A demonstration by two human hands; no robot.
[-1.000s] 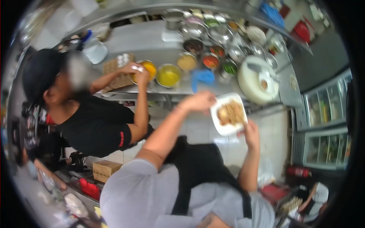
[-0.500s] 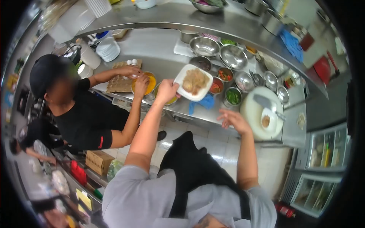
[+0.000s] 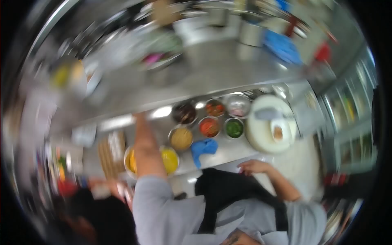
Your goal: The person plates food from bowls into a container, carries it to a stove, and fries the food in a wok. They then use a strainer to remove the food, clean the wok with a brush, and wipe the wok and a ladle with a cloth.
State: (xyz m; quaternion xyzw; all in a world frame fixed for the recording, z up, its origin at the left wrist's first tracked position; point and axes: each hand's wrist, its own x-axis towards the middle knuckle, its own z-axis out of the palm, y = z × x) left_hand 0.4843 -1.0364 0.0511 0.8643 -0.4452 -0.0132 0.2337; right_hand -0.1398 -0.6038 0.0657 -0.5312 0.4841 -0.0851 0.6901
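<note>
The view is badly motion-blurred. My left arm stretches forward over the steel counter, and my left hand ends at the edge of the raised steel shelf; its fingers and whatever they hold are too blurred to make out. No plate is visible. My right hand hovers with fingers spread and empty at the counter's near edge, just right of a blue cloth. A yellow-filled bowl sits right beside my left forearm.
Small bowls of mustard, red, green and dark ingredients line the counter. A round white board with a small dish stands at right. An egg tray lies at left. A person in black is at lower left.
The view has swung upward and blurred. My left arm has reached further forward to the shelf edge and the white plate of food is out of sight. My right hand has dropped toward the counter's edge.
</note>
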